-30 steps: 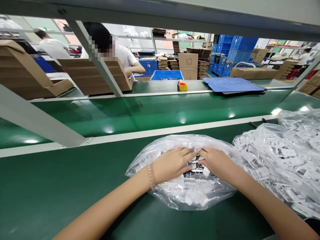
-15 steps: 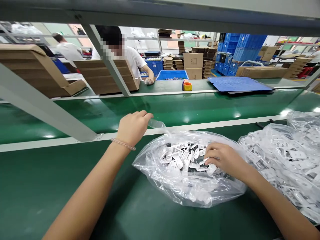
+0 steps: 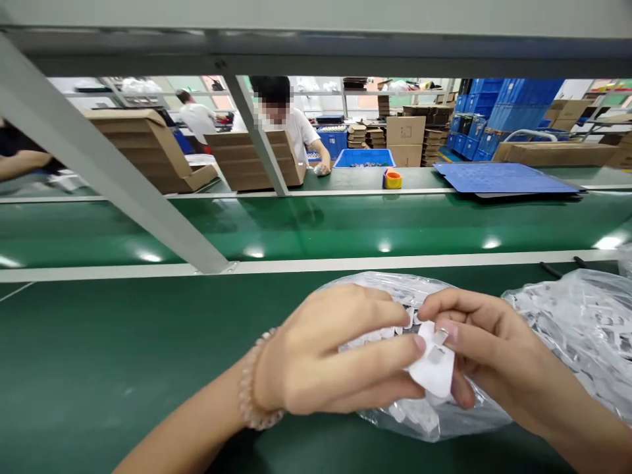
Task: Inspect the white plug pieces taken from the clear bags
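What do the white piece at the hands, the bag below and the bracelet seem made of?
White piece: probably moulded plastic, smooth and fairly matte, judging by its even white and soft shading.
Bag: thin, clear plastic film, glossy; it creases and catches highlights.
Bracelet: translucent, bead-like, slightly shiny; glass or plastic, I can't tell.

Blue sheets lie near a yellow roll, perhaps tape.

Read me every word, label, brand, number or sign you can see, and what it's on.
No text is readable.
Upper brown carton at the back: printed mark, too small to read.
Blue crates: any markings too small to tell.
White part at the right hand: no lettering I can make out.
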